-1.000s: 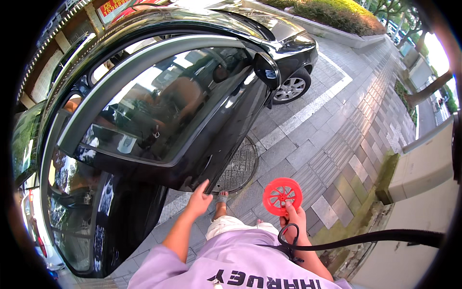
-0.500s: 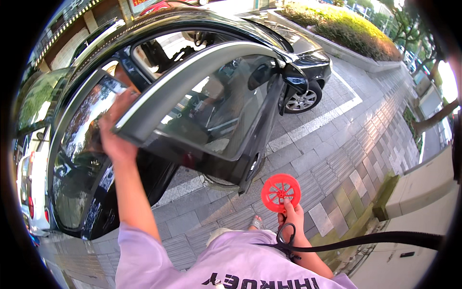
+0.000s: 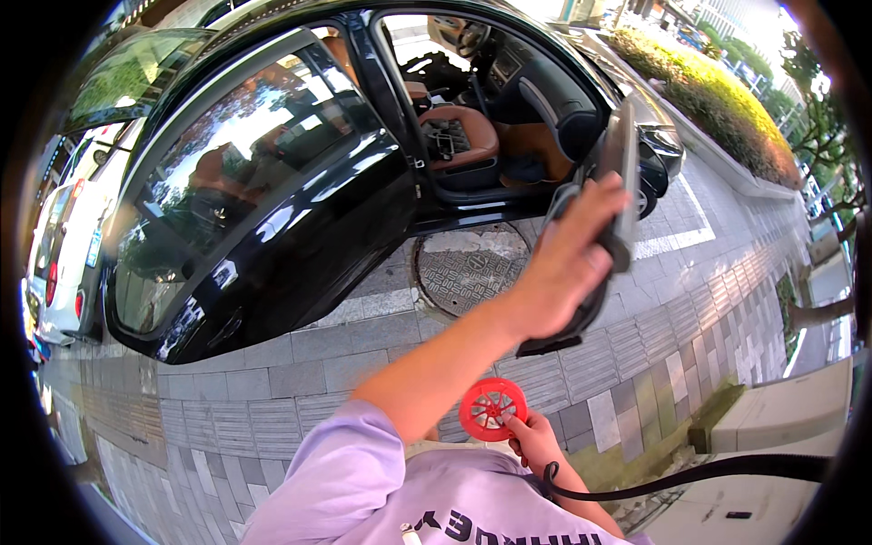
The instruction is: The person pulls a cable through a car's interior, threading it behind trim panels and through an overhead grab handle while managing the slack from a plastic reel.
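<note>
My left hand reaches across to the right and lies against the edge of the black car's front door, fingers stretched and apart, somewhat blurred. That door stands swung wide, nearly edge-on to me. Low in front of my body, my right hand pinches the rim of a red spoked plastic wheel, thumb on its face. A black strap comes in from the right to my right wrist. Through the doorway show a brown front seat with a dark item on it, and the steering wheel.
The rear car door, with reflections in its window, also stands out from the body on the left. A round manhole cover lies in the paving below the doorway. To the right are a low wall and a hedge.
My left hand has moved from the left to the right, and the front door has swung wide, uncovering the seat. My right hand with the red wheel appears slightly lower and further left.
</note>
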{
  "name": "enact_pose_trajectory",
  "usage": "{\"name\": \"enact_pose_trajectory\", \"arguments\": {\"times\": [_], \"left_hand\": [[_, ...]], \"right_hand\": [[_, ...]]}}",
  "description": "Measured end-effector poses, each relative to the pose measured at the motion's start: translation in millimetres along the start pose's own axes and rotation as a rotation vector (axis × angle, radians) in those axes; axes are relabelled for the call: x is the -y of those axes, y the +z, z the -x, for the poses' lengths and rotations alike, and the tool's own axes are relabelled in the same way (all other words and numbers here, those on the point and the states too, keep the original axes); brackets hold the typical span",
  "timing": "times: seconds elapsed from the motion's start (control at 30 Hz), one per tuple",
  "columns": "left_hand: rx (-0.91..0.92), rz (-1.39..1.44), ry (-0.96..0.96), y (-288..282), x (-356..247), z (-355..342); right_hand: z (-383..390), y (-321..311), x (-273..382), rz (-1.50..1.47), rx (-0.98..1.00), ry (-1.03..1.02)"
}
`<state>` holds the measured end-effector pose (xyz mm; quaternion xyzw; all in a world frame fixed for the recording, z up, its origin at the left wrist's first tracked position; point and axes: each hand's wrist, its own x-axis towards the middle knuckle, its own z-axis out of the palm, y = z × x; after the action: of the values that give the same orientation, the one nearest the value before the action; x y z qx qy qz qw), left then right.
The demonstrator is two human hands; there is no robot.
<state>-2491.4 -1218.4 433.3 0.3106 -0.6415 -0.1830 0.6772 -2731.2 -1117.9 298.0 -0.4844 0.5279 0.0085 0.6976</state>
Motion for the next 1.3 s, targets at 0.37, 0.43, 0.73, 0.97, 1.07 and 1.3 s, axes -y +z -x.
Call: {"name": "enact_pose_trajectory", "arguments": {"times": [0.37, 0.43, 0.73, 0.97, 1.07, 1.3], "left_hand": [[0.998, -0.292, -0.518, 112.0, -60.5, 29.7], [0.826, -0.095, -0.303, 138.0, -48.4, 78.0], [0.828, 0.701, -0.656, 179.9, -90.0, 141.0], [0.681, 0.540, -0.608, 169.1, -128.1, 188.5], [0.677, 0.540, -0.616, 136.5, -159.3, 207.1], [0.642, 0.552, -0.650, 44.3, -266.4, 281.8]], "right_hand": [[-46.8, -3.3, -4.7, 0.041, 0.098, 0.028], [-47.2, 1.1, 3.3, -0.026, 0.079, 0.069], [-54.8, 40.7, -7.6, 0.101, 0.393, 0.049], [-33.6, 109.8, -9.9, 0.117, 0.439, 0.088], [-15.3, 149.8, -1.4, 0.149, 0.394, 0.057], [21.8, 293.8, -47.1, 0.284, 0.514, 0.011]]}}
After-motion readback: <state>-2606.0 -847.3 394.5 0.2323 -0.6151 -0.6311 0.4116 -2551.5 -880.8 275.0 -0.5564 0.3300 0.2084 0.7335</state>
